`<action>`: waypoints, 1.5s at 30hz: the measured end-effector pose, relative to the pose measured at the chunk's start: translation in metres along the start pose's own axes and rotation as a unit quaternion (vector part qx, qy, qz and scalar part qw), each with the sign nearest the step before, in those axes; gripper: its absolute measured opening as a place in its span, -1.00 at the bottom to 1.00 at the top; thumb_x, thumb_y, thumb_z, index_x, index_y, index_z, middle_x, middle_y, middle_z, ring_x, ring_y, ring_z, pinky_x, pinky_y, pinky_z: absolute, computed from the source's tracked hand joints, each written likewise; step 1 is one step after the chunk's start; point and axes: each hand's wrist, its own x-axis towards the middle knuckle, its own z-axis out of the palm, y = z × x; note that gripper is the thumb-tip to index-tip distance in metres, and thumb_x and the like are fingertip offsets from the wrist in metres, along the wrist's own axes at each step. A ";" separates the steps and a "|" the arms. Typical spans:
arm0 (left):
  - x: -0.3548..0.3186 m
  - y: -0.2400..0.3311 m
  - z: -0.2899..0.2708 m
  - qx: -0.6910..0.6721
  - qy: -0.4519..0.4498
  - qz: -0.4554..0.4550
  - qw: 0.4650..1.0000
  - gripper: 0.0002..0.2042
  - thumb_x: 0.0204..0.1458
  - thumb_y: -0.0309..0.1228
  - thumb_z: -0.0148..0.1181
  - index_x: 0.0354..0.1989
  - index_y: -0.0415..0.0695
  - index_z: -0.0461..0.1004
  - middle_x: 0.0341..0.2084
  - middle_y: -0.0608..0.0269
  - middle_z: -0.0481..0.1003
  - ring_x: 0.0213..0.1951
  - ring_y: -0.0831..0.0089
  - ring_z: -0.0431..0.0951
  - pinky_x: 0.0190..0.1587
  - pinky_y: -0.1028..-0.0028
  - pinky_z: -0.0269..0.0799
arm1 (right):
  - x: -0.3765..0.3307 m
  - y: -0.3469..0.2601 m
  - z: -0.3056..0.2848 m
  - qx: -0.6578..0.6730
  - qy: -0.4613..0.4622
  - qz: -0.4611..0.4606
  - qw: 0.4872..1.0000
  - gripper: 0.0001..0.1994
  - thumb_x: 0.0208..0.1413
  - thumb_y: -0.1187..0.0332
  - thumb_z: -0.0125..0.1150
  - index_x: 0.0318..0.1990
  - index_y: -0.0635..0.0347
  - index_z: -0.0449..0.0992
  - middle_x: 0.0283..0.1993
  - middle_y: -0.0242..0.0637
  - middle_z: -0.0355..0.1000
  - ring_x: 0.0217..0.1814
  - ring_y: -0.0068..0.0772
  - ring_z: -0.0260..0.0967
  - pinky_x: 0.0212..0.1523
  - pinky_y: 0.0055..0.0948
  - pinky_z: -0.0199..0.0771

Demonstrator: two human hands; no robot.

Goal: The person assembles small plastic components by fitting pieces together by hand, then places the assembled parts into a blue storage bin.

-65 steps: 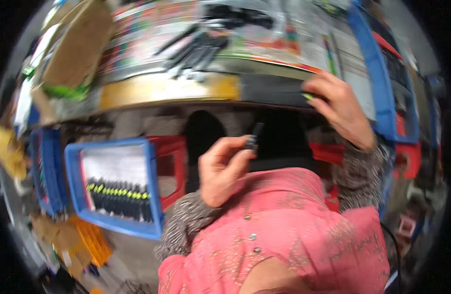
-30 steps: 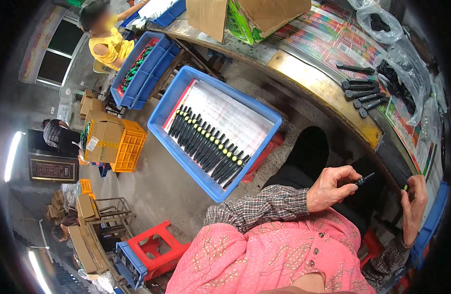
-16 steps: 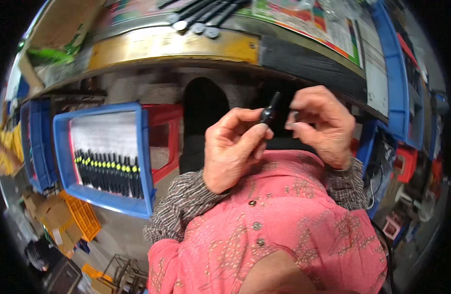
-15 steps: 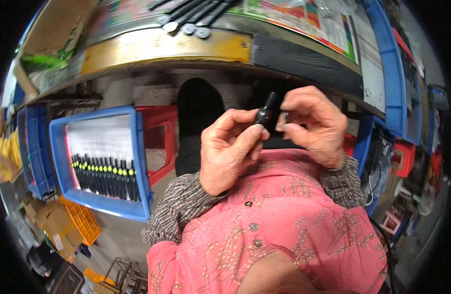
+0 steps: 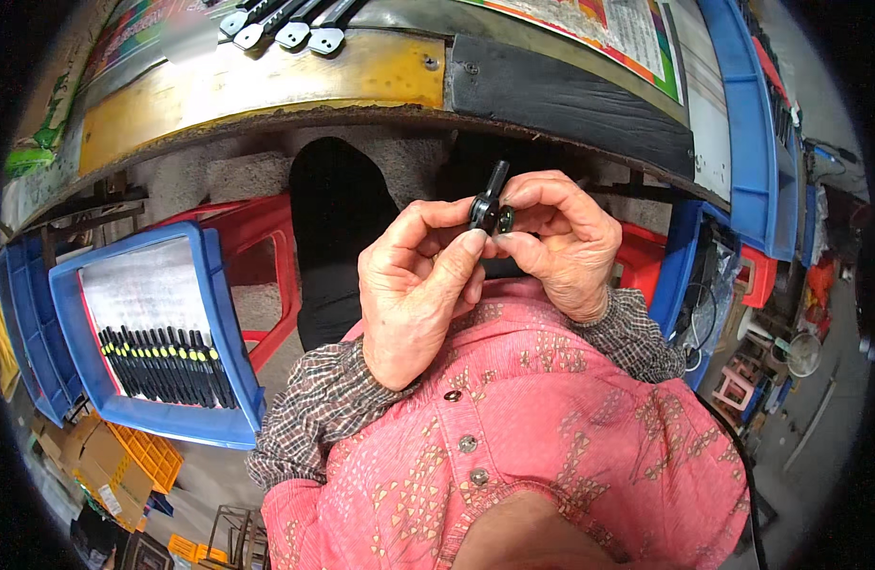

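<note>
Fairly bright, even light falls on the pink shirt (image 5: 551,418), left hand (image 5: 409,290) and right hand (image 5: 570,249), all sharply rendered. Deep shadow fills the space under the table (image 5: 570,104), whose yellow edge strip (image 5: 257,81) carries a pale glare. Fisheye distortion bows its front; detail softens outward, corners turning black.

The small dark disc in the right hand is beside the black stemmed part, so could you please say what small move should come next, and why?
Probably the right hand should ease the small dark disc against the round head of the black stemmed part, since the left hand steadies that part and the disc is pinched right beside its head.
</note>
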 end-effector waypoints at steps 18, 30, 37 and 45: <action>0.006 -0.005 0.000 0.048 0.015 0.005 0.999 -0.80 0.12 -0.60 0.03 -0.08 -0.28 0.37 -0.44 0.28 0.47 -0.56 0.70 0.36 -0.56 0.70 0.26 | -0.002 0.016 0.005 0.003 0.071 0.012 0.997 -0.69 -0.19 0.75 0.27 -0.21 0.41 0.44 -0.17 -0.21 0.37 -0.22 -0.42 0.48 -0.23 -0.49 0.58; 0.003 -0.003 0.002 0.063 0.031 0.007 0.997 -0.74 0.04 -0.67 0.06 -0.06 -0.33 0.41 -0.31 0.39 0.44 -0.29 0.75 0.42 -0.29 0.76 0.31 | 0.000 0.014 0.004 -0.076 0.055 -0.048 0.994 -0.71 -0.20 0.71 0.30 -0.24 0.41 0.46 -0.20 -0.22 0.37 -0.24 -0.47 0.46 -0.25 -0.55 0.56; 0.001 -0.004 0.000 0.101 0.026 0.017 0.994 -0.74 0.04 -0.66 0.08 -0.06 -0.31 0.42 -0.31 0.40 0.44 -0.32 0.78 0.40 -0.33 0.77 0.28 | 0.000 0.013 0.005 -0.085 0.053 -0.068 0.993 -0.70 -0.22 0.71 0.31 -0.25 0.40 0.46 -0.21 -0.21 0.37 -0.25 -0.49 0.46 -0.25 -0.57 0.55; 0.001 -0.005 0.000 0.103 0.022 0.023 0.994 -0.74 0.04 -0.66 0.08 -0.06 -0.31 0.43 -0.32 0.40 0.44 -0.33 0.77 0.39 -0.33 0.76 0.29 | 0.000 0.013 0.003 -0.124 0.055 -0.073 0.988 -0.70 -0.23 0.70 0.34 -0.25 0.38 0.47 -0.21 -0.21 0.38 -0.25 -0.51 0.45 -0.27 -0.58 0.54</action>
